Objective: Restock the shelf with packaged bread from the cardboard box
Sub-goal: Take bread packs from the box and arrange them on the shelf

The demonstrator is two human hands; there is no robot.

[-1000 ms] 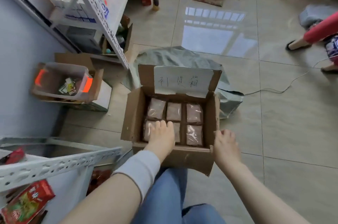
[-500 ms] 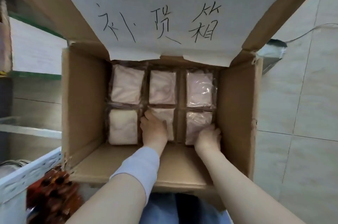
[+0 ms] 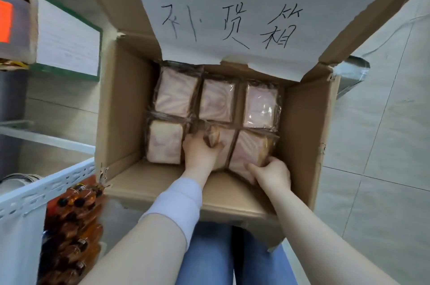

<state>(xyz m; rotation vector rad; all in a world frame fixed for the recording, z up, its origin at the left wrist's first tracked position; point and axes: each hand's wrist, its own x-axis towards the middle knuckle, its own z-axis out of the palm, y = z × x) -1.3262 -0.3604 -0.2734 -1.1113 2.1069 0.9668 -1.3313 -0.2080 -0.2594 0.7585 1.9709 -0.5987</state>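
Now both hands (image 3: 235,163) on boxed bread pkgs (image 3: 250,152)

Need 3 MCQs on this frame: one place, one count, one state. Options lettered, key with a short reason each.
1. Where does the left hand grip?
A. the near middle bread pack
B. the box flap
C. the shelf rail

2. How many bread packs show in the top layer of the cardboard box?
A. four
B. six
C. nine

3. What state is the near right bread pack in?
A. lying flat, untouched
B. tilted up, held by the right hand
C. out of the box

Key:
1 A, the fingers wrap around that pack's raised edge.
2 B, two rows of three show.
3 B, its near edge rides up on the fingers, with one side showing.
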